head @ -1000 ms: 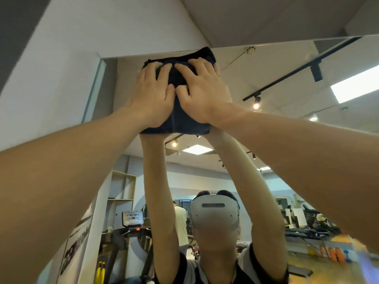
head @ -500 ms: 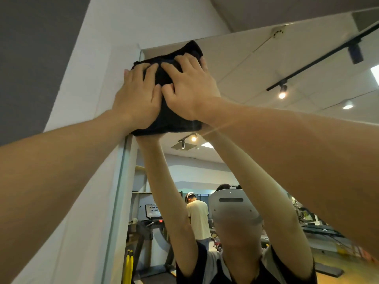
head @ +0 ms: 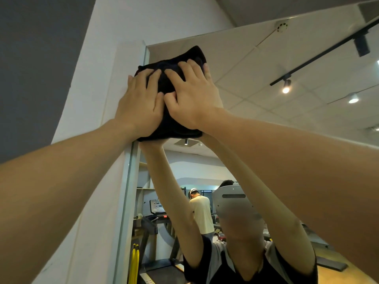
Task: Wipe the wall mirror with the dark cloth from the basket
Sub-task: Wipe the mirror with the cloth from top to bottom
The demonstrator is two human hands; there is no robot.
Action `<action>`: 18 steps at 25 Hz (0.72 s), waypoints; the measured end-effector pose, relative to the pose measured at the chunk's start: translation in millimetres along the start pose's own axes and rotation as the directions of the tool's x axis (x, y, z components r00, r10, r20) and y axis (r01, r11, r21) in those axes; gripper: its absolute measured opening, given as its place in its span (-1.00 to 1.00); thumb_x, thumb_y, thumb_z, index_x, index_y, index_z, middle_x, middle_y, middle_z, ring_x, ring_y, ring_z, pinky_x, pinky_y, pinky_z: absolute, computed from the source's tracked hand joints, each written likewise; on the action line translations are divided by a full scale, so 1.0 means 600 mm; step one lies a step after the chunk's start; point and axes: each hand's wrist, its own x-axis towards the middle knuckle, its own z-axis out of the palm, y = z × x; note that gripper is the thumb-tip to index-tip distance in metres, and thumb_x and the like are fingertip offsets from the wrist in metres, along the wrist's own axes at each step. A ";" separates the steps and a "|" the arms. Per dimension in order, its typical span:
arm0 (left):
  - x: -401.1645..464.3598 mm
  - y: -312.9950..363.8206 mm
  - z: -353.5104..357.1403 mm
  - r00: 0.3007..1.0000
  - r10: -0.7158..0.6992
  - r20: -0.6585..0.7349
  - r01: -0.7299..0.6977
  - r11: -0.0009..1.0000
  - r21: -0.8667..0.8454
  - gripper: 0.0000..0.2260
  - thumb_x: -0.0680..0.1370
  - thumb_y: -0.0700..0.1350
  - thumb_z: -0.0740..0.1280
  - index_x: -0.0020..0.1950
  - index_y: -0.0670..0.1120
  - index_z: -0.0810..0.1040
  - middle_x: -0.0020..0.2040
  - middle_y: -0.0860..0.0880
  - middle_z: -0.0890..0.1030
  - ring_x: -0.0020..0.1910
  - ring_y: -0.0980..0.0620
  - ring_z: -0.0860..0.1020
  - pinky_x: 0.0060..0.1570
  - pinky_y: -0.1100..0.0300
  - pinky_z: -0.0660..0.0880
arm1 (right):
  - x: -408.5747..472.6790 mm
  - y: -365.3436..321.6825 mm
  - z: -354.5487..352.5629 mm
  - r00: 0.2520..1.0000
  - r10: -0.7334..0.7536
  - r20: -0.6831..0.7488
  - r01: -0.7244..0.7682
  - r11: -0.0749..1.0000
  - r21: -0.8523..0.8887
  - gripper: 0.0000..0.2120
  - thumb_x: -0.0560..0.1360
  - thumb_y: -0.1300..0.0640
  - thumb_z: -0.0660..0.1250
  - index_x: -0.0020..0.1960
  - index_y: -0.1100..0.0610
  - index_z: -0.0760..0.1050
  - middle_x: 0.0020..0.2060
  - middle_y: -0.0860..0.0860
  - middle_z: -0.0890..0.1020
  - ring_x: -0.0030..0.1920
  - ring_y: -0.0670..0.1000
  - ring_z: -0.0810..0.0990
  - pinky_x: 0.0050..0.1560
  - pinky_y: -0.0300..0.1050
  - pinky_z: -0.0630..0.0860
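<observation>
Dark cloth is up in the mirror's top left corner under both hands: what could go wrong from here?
1. The dark cloth already overlaps the mirror's left edge, so the next stroke could drag onto the white wall instead of the glass.
2. Both arms reach well overhead; the left hand and right hand press with flat fingers rather than gripping, so the bunched cloth could slip out and drop.

You face a white wall [head: 98,64] with a dark grey band [head: 30,58] at your left, a panelled ceiling [head: 256,64] with lit track spotlights [head: 286,87], a treadmill [head: 156,226], shelving [head: 143,181], yellow bars [head: 134,261], a wooden floor [head: 336,275] in reflection.
</observation>
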 end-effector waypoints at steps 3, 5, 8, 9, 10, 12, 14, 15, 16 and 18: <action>-0.022 0.002 0.002 1.000 0.008 0.001 -0.008 1.000 0.004 -0.49 0.66 -0.05 0.04 0.61 -0.15 0.16 0.57 -0.18 0.22 0.54 -0.19 0.20 0.47 -0.32 0.25 | -0.024 -0.011 0.003 1.000 0.009 -0.013 -0.009 1.000 -0.017 -0.25 0.50 -0.22 -0.16 0.59 0.02 0.29 0.58 0.13 0.29 0.64 0.17 0.10 0.66 0.23 -0.10; -0.038 0.003 0.002 1.000 0.007 -0.007 -0.007 1.000 -0.004 -0.48 0.65 -0.04 0.04 0.60 -0.15 0.16 0.57 -0.18 0.22 0.52 -0.18 0.22 0.44 -0.34 0.30 | -0.038 -0.019 0.004 1.000 0.006 -0.016 -0.006 1.000 -0.021 -0.25 0.50 -0.22 -0.16 0.59 0.02 0.30 0.58 0.14 0.30 0.64 0.18 0.11 0.65 0.24 -0.09; -0.063 0.007 0.002 1.000 0.012 -0.016 -0.012 1.000 -0.004 -0.46 0.63 -0.03 0.04 0.60 -0.15 0.17 0.56 -0.18 0.22 0.51 -0.17 0.23 0.41 -0.34 0.33 | -0.061 -0.028 0.006 1.000 0.010 -0.016 -0.011 1.000 -0.022 -0.27 0.51 -0.21 -0.14 0.59 0.03 0.30 0.58 0.15 0.29 0.64 0.19 0.11 0.65 0.24 -0.09; -0.070 0.008 0.003 1.000 0.013 -0.014 -0.013 1.000 -0.005 -0.46 0.63 -0.03 0.04 0.61 -0.15 0.17 0.56 -0.17 0.22 0.51 -0.17 0.23 0.41 -0.34 0.33 | -0.069 -0.031 0.005 1.000 0.014 -0.017 -0.014 1.000 -0.021 -0.26 0.50 -0.21 -0.15 0.59 0.04 0.30 0.58 0.16 0.30 0.64 0.19 0.11 0.65 0.25 -0.09; -0.078 0.010 0.003 1.000 0.012 -0.009 -0.012 1.000 -0.006 -0.45 0.62 -0.03 0.03 0.61 -0.15 0.16 0.57 -0.17 0.22 0.52 -0.18 0.23 0.42 -0.33 0.33 | -0.077 -0.035 0.005 1.000 0.014 -0.016 -0.015 1.000 -0.022 -0.25 0.50 -0.21 -0.15 0.58 0.05 0.31 0.58 0.16 0.30 0.64 0.20 0.12 0.65 0.25 -0.08; -0.093 0.012 0.002 1.000 0.008 0.003 -0.008 1.000 0.003 -0.44 0.62 0.00 0.01 0.61 -0.15 0.16 0.57 -0.18 0.21 0.53 -0.19 0.22 0.43 -0.32 0.32 | -0.092 -0.040 0.005 1.000 0.009 -0.005 -0.009 0.999 -0.039 -0.25 0.50 -0.21 -0.15 0.59 0.06 0.30 0.58 0.17 0.30 0.64 0.21 0.12 0.64 0.26 -0.07; -0.105 0.017 0.001 1.000 -0.001 0.010 0.001 1.000 0.021 -0.43 0.62 0.02 0.00 0.61 -0.15 0.15 0.58 -0.19 0.21 0.54 -0.22 0.22 0.46 -0.31 0.29 | -0.103 -0.042 0.002 1.000 -0.007 0.025 0.009 0.998 -0.062 -0.26 0.52 -0.20 -0.15 0.60 0.06 0.27 0.59 0.18 0.28 0.64 0.22 0.11 0.64 0.27 -0.06; -0.109 0.022 0.001 1.000 -0.005 0.016 0.005 0.999 0.035 -0.43 0.62 0.03 -0.01 0.61 -0.16 0.14 0.58 -0.20 0.20 0.54 -0.23 0.21 0.47 -0.31 0.28 | -0.107 -0.040 -0.001 0.999 -0.013 0.043 0.017 0.997 -0.074 -0.28 0.54 -0.19 -0.14 0.61 0.06 0.25 0.60 0.18 0.26 0.64 0.22 0.10 0.64 0.27 -0.07; -0.111 0.026 0.000 1.000 -0.008 0.021 0.007 0.999 0.051 -0.43 0.63 0.03 -0.01 0.62 -0.16 0.14 0.58 -0.21 0.20 0.55 -0.24 0.20 0.48 -0.31 0.26 | -0.110 -0.037 -0.004 0.998 -0.016 0.059 0.021 0.996 -0.085 -0.31 0.57 -0.19 -0.11 0.63 0.06 0.22 0.61 0.18 0.24 0.65 0.22 0.08 0.64 0.27 -0.07; -0.112 0.036 -0.001 1.000 -0.015 0.025 0.013 0.997 0.075 -0.43 0.63 0.02 0.00 0.62 -0.18 0.13 0.58 -0.23 0.20 0.55 -0.26 0.19 0.50 -0.31 0.23 | -0.113 -0.031 -0.010 0.996 -0.019 0.090 0.028 0.995 -0.098 -0.35 0.62 -0.17 -0.03 0.65 0.06 0.17 0.63 0.19 0.18 0.66 0.22 0.04 0.64 0.27 -0.09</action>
